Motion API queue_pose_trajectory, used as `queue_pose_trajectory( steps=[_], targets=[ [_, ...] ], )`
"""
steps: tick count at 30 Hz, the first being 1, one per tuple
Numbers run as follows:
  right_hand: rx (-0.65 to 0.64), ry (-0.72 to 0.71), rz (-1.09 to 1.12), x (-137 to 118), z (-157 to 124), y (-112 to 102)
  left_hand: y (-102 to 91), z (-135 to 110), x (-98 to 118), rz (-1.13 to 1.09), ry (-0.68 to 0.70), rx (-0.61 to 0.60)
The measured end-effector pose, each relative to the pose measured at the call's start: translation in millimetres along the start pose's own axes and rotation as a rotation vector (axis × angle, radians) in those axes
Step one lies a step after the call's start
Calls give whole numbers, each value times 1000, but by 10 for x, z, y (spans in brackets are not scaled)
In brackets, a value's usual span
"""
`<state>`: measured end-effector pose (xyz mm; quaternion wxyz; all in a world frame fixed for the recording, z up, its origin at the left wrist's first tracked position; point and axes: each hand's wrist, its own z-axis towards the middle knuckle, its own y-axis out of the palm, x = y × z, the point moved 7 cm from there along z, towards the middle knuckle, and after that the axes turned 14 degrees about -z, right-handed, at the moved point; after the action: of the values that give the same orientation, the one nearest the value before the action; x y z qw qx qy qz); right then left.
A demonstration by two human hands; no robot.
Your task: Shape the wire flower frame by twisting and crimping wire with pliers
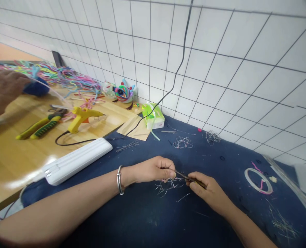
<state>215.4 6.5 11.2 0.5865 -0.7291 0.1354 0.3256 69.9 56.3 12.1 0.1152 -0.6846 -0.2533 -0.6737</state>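
My left hand (154, 168), a metal bangle on its wrist, is closed in a pinch on a tangle of thin silver wire (168, 184) lying on the dark blue cloth (132, 213). To its right, my right hand (209, 193) is closed around a slim dark tool (186, 177), likely tweezers or small pliers. The tool's tip reaches the wire right at my left fingertips. Loose wire offcuts lie under and around both hands.
On the wooden table (18, 155) at the left lie a yellow glue gun (81, 117), green-handled pliers (39, 127) and coloured cords (65, 77). A white power strip (76, 160), green tissue pack (153, 115), wire bundles (182, 142) and tape ring (258, 181) lie nearby. Another person's hand (1, 93) shows far left.
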Motion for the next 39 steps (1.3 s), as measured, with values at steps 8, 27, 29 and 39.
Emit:
queue_pose_trajectory(
  steps=[8, 27, 29, 39],
  targets=[
    [23, -55, -179, -55, 7, -49, -97, 4, -10, 59, -8, 25],
    [9, -115, -232, -116, 18, 21, -96, 6, 36, 191, 37, 17],
    [9, -123, -235, -124, 14, 19, -93, 0, 45, 206, 47, 13],
    [-12, -97, -218, -141, -7, 31, -59, -13, 109, 248, 80, 17]
  ],
)
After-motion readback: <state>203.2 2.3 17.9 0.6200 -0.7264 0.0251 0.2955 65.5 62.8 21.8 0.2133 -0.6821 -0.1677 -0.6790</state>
